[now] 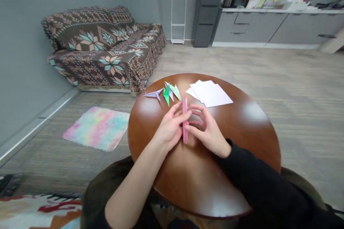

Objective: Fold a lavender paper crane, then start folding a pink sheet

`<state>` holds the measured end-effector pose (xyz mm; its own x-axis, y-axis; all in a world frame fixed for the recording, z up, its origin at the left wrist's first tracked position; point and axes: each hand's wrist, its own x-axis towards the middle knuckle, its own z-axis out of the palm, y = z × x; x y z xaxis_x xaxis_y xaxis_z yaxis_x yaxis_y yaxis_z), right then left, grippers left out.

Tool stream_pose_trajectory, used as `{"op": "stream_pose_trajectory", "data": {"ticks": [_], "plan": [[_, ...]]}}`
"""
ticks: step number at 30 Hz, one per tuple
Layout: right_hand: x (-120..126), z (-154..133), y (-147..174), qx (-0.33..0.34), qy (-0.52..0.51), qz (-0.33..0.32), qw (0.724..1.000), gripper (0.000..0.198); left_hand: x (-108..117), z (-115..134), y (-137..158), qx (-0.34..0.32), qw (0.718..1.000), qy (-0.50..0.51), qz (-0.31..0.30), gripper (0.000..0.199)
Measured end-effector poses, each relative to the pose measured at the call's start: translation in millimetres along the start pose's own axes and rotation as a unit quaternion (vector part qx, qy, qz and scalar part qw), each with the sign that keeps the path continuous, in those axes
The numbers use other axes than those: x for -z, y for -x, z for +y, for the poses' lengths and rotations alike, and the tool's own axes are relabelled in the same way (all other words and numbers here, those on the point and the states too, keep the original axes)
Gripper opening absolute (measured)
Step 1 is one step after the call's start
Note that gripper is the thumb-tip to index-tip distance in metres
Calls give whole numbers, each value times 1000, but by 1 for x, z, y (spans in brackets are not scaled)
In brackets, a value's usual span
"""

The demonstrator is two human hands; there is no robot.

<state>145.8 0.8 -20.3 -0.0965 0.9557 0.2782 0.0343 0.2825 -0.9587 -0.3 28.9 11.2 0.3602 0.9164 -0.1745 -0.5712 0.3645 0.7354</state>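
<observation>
A narrow strip of folded pink paper (185, 136) stands on edge between my hands, just above the tabletop. My left hand (174, 125) is closed on it, thumb across the near side and fingers around the other. From the right, my right hand (205, 128) meets the same paper with curved fingers, its thumb tip at the lower part of the fold; the exact contact of its other fingertips is hard to make out. Beyond them lie folded paper cranes: a purple one (154, 94), a green one (166, 94) and a pale green one (176, 92), partly overlapping.
Flat sheets of white paper (215, 94) overlap on the far side of the round brown table (242, 132). Behind it are a patterned covered sofa (107, 46), a fluffy pastel rug (98, 128), a grey fridge (211, 7) and a kitchen counter (258, 28).
</observation>
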Motion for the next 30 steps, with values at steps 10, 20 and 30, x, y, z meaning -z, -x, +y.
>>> {"op": "stream_pose_trajectory", "data": {"ticks": [10, 20, 30], "plan": [[10, -1, -4, -10, 44, 46, 998, 39, 2, 6, 3, -3, 999, -46, -18, 59], [44, -11, -6, -65, 44, 46, 996, 36, 24, 9, 5, 24, 984, -171, -36, 63], [60, -4, -8, -115, 60, 30, 991, 36, 45, 18, 0, 34, 975, -220, -16, 47]]}}
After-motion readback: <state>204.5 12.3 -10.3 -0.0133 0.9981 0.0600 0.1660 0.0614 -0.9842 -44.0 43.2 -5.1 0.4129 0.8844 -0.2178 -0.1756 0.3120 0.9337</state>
